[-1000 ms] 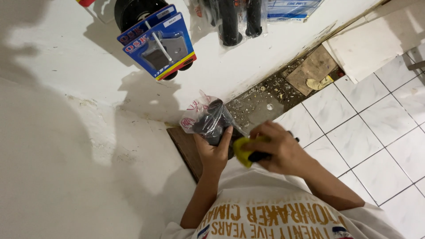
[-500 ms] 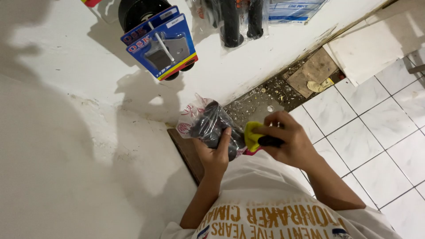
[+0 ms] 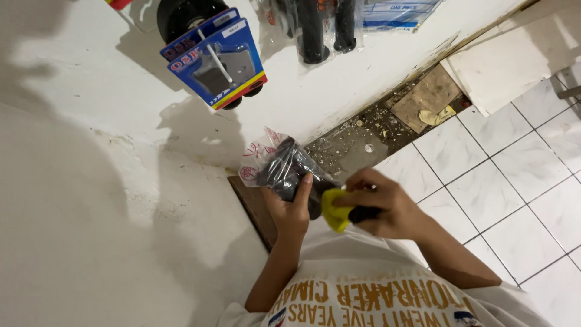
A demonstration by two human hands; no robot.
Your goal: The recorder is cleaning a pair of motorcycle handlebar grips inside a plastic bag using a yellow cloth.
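The left hand (image 3: 292,209) is closed around a dark part in a clear plastic bag (image 3: 284,172), held close to the white wall (image 3: 91,212). The right hand (image 3: 381,206) is closed on a yellow-and-black tool (image 3: 339,212) touching the bag. Risk: slick plastic may slip from the fingers; the tool tip may tear the bag, dropping the part onto the tiled floor (image 3: 514,188).
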